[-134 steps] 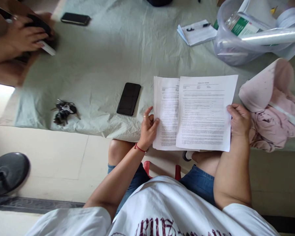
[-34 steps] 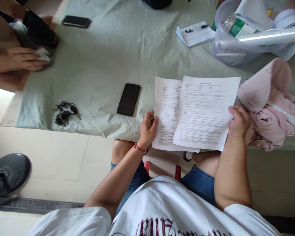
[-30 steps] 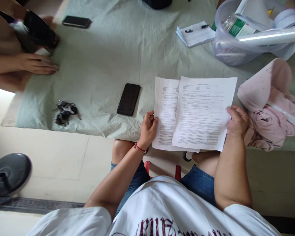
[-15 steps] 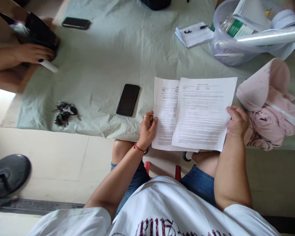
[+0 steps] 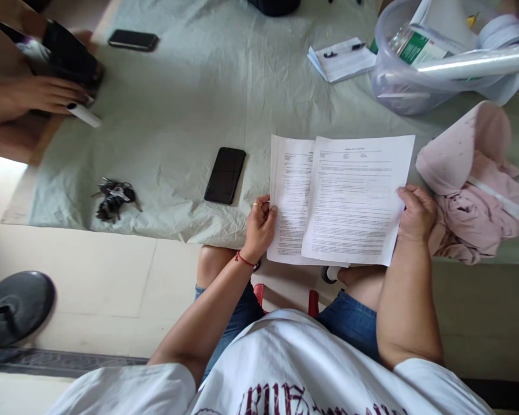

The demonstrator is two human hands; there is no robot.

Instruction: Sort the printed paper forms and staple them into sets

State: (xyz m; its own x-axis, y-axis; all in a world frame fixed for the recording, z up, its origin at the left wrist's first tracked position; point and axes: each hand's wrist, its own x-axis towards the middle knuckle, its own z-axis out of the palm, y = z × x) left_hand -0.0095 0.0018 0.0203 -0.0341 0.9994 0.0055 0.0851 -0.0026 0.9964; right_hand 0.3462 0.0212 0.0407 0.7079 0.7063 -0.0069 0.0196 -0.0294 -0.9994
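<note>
My left hand (image 5: 260, 227) is closed on the left edge of a small stack of printed sheets (image 5: 288, 202). Over the right part of that stack lies another printed sheet (image 5: 354, 202), its right edge pinched between the thumb and fingers of my right hand (image 5: 416, 212). Both are held above the table's near edge, overlapping, their lower ends over my lap. Fingers behind the paper are hidden. Left of the stack, a black phone (image 5: 225, 176) lies on the table, and a crumpled pink cloth (image 5: 480, 202) is just right of my right hand.
A green cloth covers the table (image 5: 177, 109). Keys (image 5: 116, 199) lie near its front left; another phone (image 5: 133, 40) is farther back. Papers with a pen (image 5: 343, 60) lie beside a filled plastic basket (image 5: 398, 86). At left, another person's hand (image 5: 47, 94) is near a white roll (image 5: 83, 114).
The top sheet in my right hand has shifted very slightly left over the stack. My left hand stays still. The other person's hand has moved a little left.
</note>
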